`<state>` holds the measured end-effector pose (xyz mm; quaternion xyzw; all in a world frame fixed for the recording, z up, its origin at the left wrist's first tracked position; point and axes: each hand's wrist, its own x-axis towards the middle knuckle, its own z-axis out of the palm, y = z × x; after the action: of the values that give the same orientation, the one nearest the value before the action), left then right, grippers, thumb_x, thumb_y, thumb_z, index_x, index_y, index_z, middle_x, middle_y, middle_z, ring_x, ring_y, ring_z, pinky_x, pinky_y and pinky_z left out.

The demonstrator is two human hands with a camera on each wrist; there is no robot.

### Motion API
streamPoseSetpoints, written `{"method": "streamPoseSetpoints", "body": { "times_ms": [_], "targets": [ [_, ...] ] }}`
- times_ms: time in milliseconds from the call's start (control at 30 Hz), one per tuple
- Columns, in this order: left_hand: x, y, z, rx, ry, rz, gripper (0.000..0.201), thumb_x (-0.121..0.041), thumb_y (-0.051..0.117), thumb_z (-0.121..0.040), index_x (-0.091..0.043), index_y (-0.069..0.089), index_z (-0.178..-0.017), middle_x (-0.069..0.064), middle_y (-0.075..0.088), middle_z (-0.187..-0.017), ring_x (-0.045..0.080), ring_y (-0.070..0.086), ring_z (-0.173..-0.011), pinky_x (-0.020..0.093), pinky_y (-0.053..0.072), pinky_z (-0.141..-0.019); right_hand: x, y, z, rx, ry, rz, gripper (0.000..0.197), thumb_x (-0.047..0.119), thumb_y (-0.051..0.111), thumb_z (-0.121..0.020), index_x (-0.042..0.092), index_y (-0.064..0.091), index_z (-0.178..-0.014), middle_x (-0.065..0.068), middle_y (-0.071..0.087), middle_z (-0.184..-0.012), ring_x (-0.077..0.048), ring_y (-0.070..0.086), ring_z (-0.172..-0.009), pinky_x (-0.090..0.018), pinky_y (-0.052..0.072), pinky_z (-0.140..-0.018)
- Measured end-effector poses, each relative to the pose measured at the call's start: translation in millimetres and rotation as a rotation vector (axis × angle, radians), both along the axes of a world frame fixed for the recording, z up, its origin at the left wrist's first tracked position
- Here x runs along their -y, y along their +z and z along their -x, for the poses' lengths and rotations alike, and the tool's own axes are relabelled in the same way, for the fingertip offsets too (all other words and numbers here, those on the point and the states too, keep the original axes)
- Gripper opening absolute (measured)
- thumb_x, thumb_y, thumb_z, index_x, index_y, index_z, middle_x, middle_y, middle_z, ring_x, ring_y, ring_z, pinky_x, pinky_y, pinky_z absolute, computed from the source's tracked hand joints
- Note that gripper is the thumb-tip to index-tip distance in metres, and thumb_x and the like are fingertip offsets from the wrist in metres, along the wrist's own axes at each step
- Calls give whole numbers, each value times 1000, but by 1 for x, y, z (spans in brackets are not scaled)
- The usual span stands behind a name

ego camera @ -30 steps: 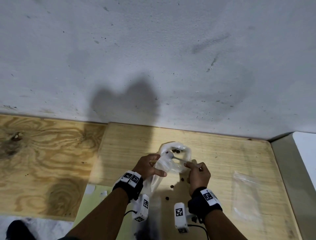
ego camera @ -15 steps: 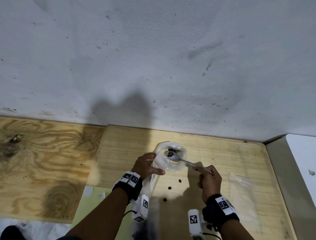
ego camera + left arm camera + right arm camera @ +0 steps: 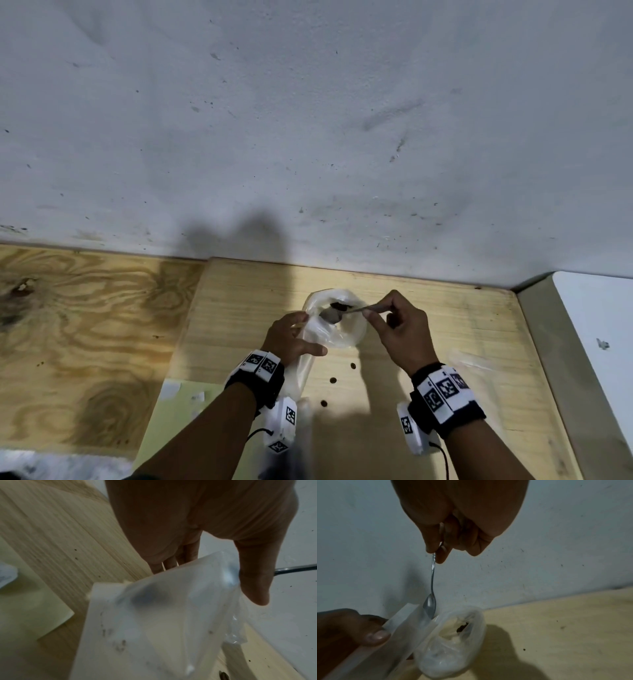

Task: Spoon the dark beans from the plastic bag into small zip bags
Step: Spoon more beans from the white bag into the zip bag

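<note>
Pinching the spoon (image 3: 433,577), the right hand (image 3: 404,329) tips it into the left hand's (image 3: 291,337) pinched zip bag (image 3: 154,622).

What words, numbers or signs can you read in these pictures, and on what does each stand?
No readable words or numbers.
Square black-and-white code markers, not text: on the left wristband, the right wristband and both wrist cameras.
Faint dark marks on the zip bag held by the left hand: too blurred to read.
The spoon in the right hand and the plastic bag: no print.
</note>
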<state>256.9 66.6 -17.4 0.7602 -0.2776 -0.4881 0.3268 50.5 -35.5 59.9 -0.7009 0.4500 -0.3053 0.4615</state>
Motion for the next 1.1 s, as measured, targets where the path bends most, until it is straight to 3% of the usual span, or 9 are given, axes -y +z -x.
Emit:
{"method": "streamPoseSetpoints", "body": {
  "times_ms": [167,333,500,600,700,800,933,1000,1100],
  "targets": [
    [-2,7,-1,-5,-6,2,98,-26,98,-47,-18,54,-134,-6,56,-131,16,58,-119,28,48,-97,10,-10,1,162,-352,-157,25,2,77,-79,14,56,-72,-8,70,-76,-20,66,-70,-35,51,-67],
    [-11,16,0,11,31,62,108,-47,91,-26,-26,59,-127,-4,63,-125,13,64,-108,32,54,-91,-6,-42,7,97,-598,-413,37,10,71,-76,23,46,-52,-28,57,-68,-23,45,-56,-35,39,-61],
    [-21,29,4,46,87,157,91,-48,87,-31,-33,61,-118,-7,68,-115,13,65,-104,35,56,-90,-20,-56,5,70,-524,-645,31,6,74,-80,12,49,-63,-5,37,-49,-17,28,-40,-25,24,-44],
    [-26,39,8,47,118,222,87,-43,87,-37,-28,61,-119,-5,68,-113,13,65,-102,27,55,-83,-25,-64,12,-58,-458,-706,28,14,78,-78,13,53,-66,-3,44,-51,-17,35,-42,-24,26,-44],
    [-27,51,11,63,131,290,88,-46,87,-38,-27,61,-121,-7,67,-114,9,64,-101,18,52,-77,-29,-56,21,-281,-381,-610,22,29,83,-74,16,69,-83,-2,67,-84,-23,60,-74,-29,44,-65],
    [-26,64,15,95,116,347,82,-36,89,-45,-27,60,-122,-8,66,-116,6,63,-102,12,50,-75,-36,-27,25,-316,-338,-371,32,33,79,-81,21,64,-106,2,63,-104,-22,60,-99,-29,43,-80],
    [-20,84,22,158,63,421,82,-24,95,-52,-24,59,-126,-8,63,-119,6,61,-101,6,47,-73,-47,40,6,33,-5,-200,21,25,67,-93,33,65,-111,6,69,-97,-4,65,-83,-22,47,-70],
    [-15,96,28,207,25,453,89,-29,95,-50,-23,56,-130,-8,62,-120,4,60,-99,4,46,-73,-47,63,-3,-3,179,-161,22,33,69,-91,40,65,-111,9,67,-96,2,60,-66,-20,46,-65],
    [-9,108,35,209,-15,499,103,-49,90,-41,-26,50,-134,-11,59,-121,5,58,-104,15,47,-81,-38,77,-10,-166,137,33,14,45,77,-79,40,68,-88,15,67,-89,0,55,-57,-25,45,-60]
  ]
}}
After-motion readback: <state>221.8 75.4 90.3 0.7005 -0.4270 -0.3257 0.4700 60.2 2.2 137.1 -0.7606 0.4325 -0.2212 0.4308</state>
